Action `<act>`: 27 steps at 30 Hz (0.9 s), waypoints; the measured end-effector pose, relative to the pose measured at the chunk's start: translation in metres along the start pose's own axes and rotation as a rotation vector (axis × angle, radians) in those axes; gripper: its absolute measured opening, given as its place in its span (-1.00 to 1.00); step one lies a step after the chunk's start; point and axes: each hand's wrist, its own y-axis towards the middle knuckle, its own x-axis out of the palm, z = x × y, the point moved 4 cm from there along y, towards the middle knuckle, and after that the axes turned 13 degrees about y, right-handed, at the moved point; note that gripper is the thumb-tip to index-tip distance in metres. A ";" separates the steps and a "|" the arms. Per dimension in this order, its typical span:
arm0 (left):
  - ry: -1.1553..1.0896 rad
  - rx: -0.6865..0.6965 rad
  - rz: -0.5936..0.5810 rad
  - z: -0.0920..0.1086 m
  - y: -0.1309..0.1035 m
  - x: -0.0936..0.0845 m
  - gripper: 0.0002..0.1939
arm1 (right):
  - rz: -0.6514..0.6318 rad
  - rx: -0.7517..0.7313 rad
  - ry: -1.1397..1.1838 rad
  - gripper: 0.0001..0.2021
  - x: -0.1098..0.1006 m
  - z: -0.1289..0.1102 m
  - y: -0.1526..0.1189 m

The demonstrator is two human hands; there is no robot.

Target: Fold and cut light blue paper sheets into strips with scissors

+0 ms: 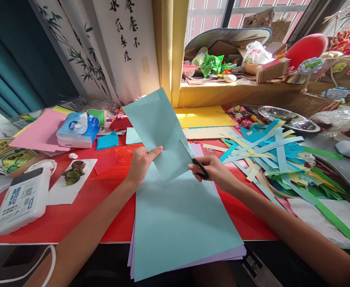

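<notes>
My left hand (142,163) pinches the left edge of a light blue paper piece (160,127), thumb on top. The piece is held up and tilted above a stack of large light blue sheets (183,227), with lilac sheets showing at the stack's edges. Black-handled scissors (201,168) are in my right hand (206,169), fingers wrapped round the handles. Their blades lie along the right edge of the held piece, where a narrow cut shows. The blades are mostly hidden by the paper.
Paper strips (279,147) heap up at the right, near a metal bowl (288,118). A tissue pack (77,129), pink paper (40,129) and a white box (22,201) lie left on the red table (109,215). Yellow paper (205,116) lies behind.
</notes>
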 end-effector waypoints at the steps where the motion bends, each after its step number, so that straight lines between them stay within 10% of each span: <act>1: 0.014 -0.005 -0.019 0.000 0.000 0.001 -0.45 | -0.001 0.003 -0.001 -0.60 0.000 0.000 0.000; 27: 0.187 -0.001 -0.141 -0.007 -0.005 0.010 -0.34 | 0.058 0.019 0.045 -0.58 -0.001 -0.001 -0.002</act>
